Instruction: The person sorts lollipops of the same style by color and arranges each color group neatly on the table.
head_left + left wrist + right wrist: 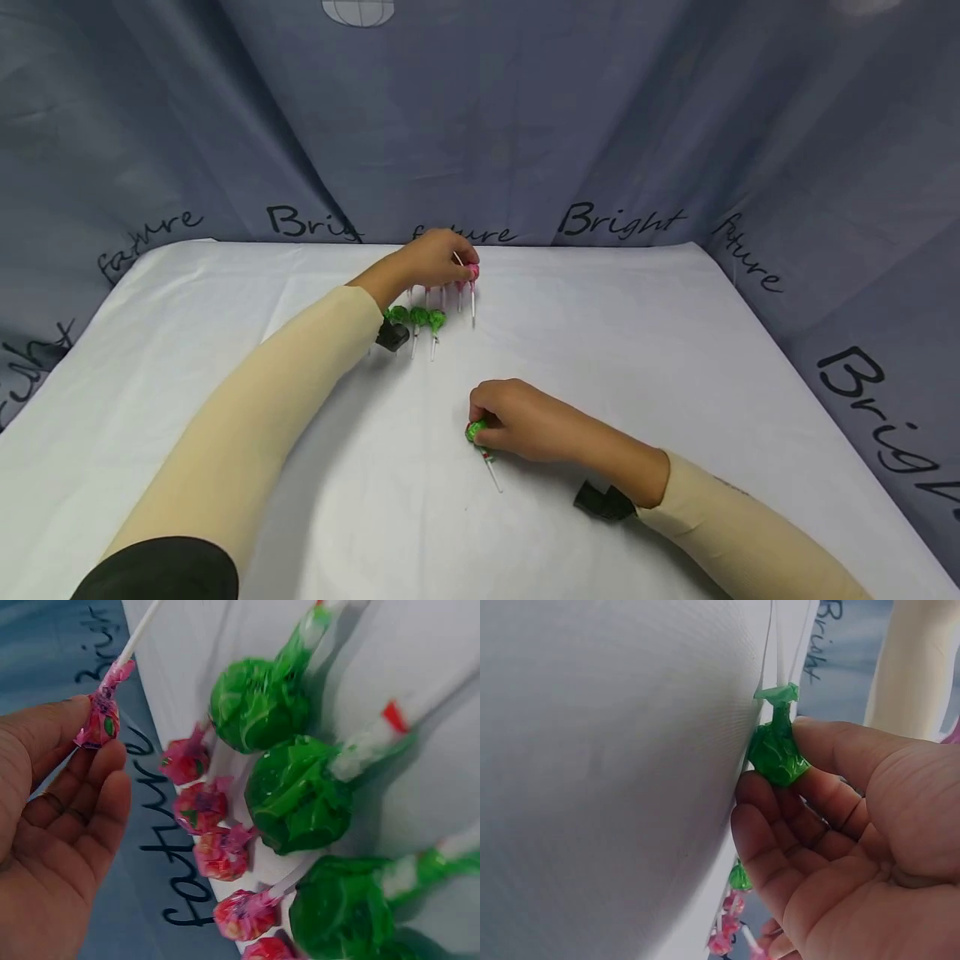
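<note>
My left hand (438, 258) pinches a pink-wrapped lollipop (101, 724) between thumb and fingers, its white stick slanting upward. Beside and below that hand, a row of pink lollipops (201, 804) lies near the far side of the table, partly covered by the hand in the head view. Nearer to me is a row of green lollipops (418, 317), partly hidden by the left forearm. Closer to the front, my right hand (528, 421) grips a green lollipop (778, 754) by its wrapped head, just at the cloth. Its stick points toward the table's front.
A white cloth (637, 333) covers the table. Grey-blue curtains (480, 125) with black lettering hang behind and beside it. A black wrist camera (603, 502) sits under the right wrist, another black camera (392, 335) under the left, close above the green row.
</note>
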Available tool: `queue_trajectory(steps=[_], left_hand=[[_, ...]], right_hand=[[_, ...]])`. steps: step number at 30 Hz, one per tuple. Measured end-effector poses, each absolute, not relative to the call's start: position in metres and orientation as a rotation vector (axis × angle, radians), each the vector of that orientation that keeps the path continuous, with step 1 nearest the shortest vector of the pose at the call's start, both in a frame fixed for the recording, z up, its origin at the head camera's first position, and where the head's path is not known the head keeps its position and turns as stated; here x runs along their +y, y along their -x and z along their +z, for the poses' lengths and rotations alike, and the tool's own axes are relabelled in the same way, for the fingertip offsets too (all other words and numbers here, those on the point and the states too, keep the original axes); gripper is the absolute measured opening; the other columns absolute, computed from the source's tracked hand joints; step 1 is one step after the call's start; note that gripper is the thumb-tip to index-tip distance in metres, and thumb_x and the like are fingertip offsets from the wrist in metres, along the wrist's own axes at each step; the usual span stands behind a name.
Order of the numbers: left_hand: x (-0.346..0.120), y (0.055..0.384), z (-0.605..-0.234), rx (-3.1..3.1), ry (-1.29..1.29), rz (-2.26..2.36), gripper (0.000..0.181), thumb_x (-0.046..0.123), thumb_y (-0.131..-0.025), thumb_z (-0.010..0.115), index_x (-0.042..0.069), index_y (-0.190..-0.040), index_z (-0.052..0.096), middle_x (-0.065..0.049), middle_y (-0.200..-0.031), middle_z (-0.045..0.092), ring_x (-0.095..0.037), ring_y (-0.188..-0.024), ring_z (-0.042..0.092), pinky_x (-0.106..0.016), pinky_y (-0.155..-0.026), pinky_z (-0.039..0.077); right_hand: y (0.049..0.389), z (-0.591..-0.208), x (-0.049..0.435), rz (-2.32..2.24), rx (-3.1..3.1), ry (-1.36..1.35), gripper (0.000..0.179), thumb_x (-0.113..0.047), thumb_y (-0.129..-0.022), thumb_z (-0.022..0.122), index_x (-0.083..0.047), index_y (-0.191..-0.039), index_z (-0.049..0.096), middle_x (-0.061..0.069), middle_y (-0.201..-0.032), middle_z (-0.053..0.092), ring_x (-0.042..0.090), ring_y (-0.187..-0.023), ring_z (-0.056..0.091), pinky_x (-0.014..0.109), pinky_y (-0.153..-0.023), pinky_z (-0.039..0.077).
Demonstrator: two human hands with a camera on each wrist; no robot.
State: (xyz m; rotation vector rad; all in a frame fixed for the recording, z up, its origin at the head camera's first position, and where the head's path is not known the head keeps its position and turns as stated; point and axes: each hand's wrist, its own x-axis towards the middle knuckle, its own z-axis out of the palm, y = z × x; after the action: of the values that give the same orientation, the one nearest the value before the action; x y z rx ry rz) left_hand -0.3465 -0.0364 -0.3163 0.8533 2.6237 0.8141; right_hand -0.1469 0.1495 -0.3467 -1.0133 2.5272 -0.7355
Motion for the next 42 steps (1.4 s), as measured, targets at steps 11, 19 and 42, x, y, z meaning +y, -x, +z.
queue_trajectory(steps=[11, 19, 42], left_hand=[[-0.019, 0.362, -0.338, 2.703, -0.783, 0.707, 0.025, 0.019, -0.096, 0.066, 0.008, -0.119, 0.07, -0.006, -0.113, 0.065, -0.021, -0.105, 0.054, -0.037, -0.095, 0.045], [-0.008, 0.363, -0.343, 2.757, -0.687, 0.648, 0.023, 0.018, -0.098, 0.063, 0.009, -0.118, 0.07, -0.006, -0.114, 0.064, -0.021, -0.105, 0.054, -0.037, -0.097, 0.044], [-0.005, 0.362, -0.339, 2.773, -0.692, 0.607, 0.028, 0.017, -0.098, 0.062, 0.006, -0.123, 0.067, -0.009, -0.116, 0.063, -0.022, -0.107, 0.054, -0.036, -0.099, 0.044]], right_hand=[[0.14, -0.353, 0.148, -0.731, 2.534, 1.013, 0.018, -0.01, -0.089, 0.073, -0.018, -0.085, 0.058, -0.01, -0.077, 0.051, 0.006, -0.071, 0.047, 0.025, -0.066, 0.043], [0.14, -0.351, 0.149, -0.745, 2.539, 1.029, 0.019, -0.009, -0.089, 0.073, -0.017, -0.083, 0.057, -0.01, -0.077, 0.05, 0.006, -0.071, 0.047, 0.024, -0.066, 0.043], [0.144, -0.349, 0.15, -0.727, 2.56, 1.072, 0.019, -0.008, -0.089, 0.072, -0.018, -0.083, 0.057, -0.012, -0.08, 0.052, 0.006, -0.073, 0.049, 0.024, -0.068, 0.044]])
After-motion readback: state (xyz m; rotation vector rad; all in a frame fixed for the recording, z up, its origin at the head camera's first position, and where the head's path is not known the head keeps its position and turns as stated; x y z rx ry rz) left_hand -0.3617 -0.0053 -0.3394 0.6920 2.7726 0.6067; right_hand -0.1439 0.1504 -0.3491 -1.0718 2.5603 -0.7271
